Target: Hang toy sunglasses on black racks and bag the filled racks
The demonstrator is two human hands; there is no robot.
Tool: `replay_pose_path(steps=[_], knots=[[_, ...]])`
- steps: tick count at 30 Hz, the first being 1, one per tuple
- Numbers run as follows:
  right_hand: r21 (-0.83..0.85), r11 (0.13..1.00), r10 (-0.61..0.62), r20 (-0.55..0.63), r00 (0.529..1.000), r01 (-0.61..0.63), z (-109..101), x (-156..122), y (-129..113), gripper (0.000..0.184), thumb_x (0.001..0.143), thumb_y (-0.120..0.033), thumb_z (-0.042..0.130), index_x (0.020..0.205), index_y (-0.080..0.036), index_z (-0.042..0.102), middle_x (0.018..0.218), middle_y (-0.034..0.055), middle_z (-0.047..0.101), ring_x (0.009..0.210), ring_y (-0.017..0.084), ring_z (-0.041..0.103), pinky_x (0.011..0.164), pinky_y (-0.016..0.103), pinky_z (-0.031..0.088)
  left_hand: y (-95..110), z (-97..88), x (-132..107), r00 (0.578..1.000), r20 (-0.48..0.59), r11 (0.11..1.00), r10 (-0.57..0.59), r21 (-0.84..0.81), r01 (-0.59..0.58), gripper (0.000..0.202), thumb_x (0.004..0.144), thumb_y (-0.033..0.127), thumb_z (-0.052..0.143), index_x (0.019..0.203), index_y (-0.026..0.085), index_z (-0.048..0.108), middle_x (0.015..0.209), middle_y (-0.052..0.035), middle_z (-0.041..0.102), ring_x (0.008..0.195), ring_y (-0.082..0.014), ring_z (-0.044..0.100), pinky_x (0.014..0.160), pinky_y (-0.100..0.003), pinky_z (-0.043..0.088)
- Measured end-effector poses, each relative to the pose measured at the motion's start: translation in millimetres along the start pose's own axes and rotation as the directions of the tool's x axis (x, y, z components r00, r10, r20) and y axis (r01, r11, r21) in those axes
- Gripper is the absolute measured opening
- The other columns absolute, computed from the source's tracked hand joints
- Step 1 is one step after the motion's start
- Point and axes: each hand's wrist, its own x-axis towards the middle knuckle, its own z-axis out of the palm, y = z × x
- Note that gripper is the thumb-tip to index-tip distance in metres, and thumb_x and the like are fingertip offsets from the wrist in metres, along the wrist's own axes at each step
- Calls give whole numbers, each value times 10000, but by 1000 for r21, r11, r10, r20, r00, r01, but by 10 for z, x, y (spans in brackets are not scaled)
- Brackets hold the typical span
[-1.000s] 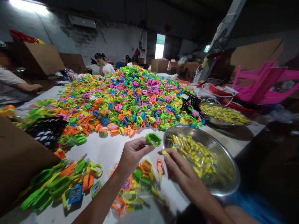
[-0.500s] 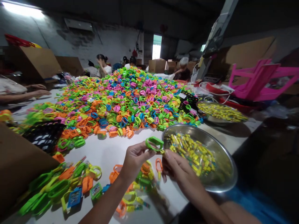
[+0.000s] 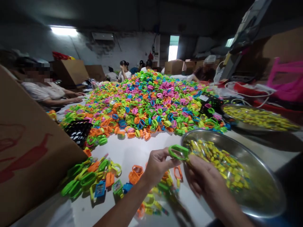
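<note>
My left hand [image 3: 157,167] pinches a green plastic toy watch [image 3: 178,152], a band-like loop, between thumb and fingers above the white table. My right hand [image 3: 205,173] is closed at the loop's right end. Its fingertips pinch a small yellow piece there, mostly hidden by the fingers. Just right of the hands stands a steel bowl [image 3: 265,170] holding many yellow-ended clear tubes [image 3: 233,168]. Beneath my hands lie orange toy watches [image 3: 135,174] and several tubes with coloured contents. Further left lies a cluster of green, yellow, orange and blue toy watches [image 3: 88,179].
A large heap of coloured toy watches [image 3: 151,101] fills the table's middle. A cardboard box [image 3: 35,151] blocks the near left. Black baskets [image 3: 79,130] sit by the heap. A second bowl of yellow pieces [image 3: 260,118] stands at right. Co-workers sit around, one person [image 3: 47,91] at left.
The view has turned left, so everything appears shifted right and more of the box and the left co-worker shows. Both hands keep hold at the green toy watch.
</note>
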Motion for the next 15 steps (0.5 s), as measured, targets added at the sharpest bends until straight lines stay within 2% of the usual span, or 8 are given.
replay_pose_path(steps=[2, 4, 5, 7, 9, 11, 13, 15], knots=[[-13, 1000, -5, -26, 1000, 5, -16, 6, -14, 596, 905, -743, 761, 748, -219, 526, 530, -113, 350, 384, 46, 262, 366, 182, 249, 43, -111, 26, 998, 53, 998, -36, 43, 33, 390, 770, 496, 963, 982, 177, 887, 1029, -123, 835, 986, -273, 762, 915, -380, 575], [-35, 999, -12, -39, 999, 11, -33, 36, -54, 603, 903, -771, 737, 759, -228, 519, 535, -110, 360, 384, 55, 276, 370, 192, 258, 154, -345, 88, 993, 73, 955, -89, 289, 65, 576, 795, 659, 875, 1063, 149, 864, 1069, -155, 832, 957, -280, 770, 855, -376, 585], [-75, 997, -25, -37, 999, 22, -48, 62, -80, 599, 916, -789, 701, 778, -233, 529, 533, -106, 372, 382, 67, 293, 373, 202, 266, 229, -506, 137, 994, 46, 882, -101, 466, 68, 643, 838, 717, 791, 1123, 143, 846, 1111, -165, 827, 971, -282, 772, 847, -375, 589], [-281, 953, -123, -26, 992, 111, -96, 132, -134, 549, 982, -765, 603, 848, -233, 587, 561, -65, 476, 411, 111, 413, 414, 233, 330, 384, -881, 272, 992, -70, 601, -109, 790, 122, 594, 991, 674, 576, 1199, 169, 810, 1180, -143, 816, 1049, -275, 762, 903, -382, 587], [-642, 740, -248, 18, 968, 201, -150, 199, -169, 426, 1068, -606, 523, 940, -221, 653, 684, 20, 656, 563, 190, 624, 529, 274, 427, 487, -1271, 431, 982, -165, 410, -90, 893, 188, 431, 1017, 516, 587, 1065, 145, 803, 1134, -155, 799, 1090, -291, 726, 1010, -429, 548], [-930, 334, -222, 84, 971, 156, -175, 232, -164, 328, 1124, -402, 449, 1044, -202, 695, 885, 101, 784, 812, 270, 765, 662, 308, 473, 503, -1613, 564, 966, -250, 201, -67, 945, 258, 300, 1015, 379, 603, 996, 125, 761, 1131, -170, 760, 1129, -306, 685, 1064, -481, 512], [-998, 7, -76, 69, 995, 70, -147, 217, -107, 325, 1143, -281, 408, 1117, -172, 713, 973, 151, 823, 929, 318, 805, 697, 323, 470, 451, -1868, 634, 955, -285, 29, -80, 957, 288, 219, 1014, 342, 649, 1029, 136, 720, 1155, -128, 722, 1120, -272, 668, 1045, -484, 521], [-993, -111, 25, 39, 999, 42, -72, 169, -2, 281, 1126, -216, 458, 1167, -142, 726, 972, 168, 835, 927, 329, 823, 668, 313, 459, 380, -2041, 646, 952, -281, -112, -118, 957, 269, 227, 1015, 375, 689, 1041, 149, 695, 1139, -88, 698, 1050, -238, 663, 978, -452, 549]])
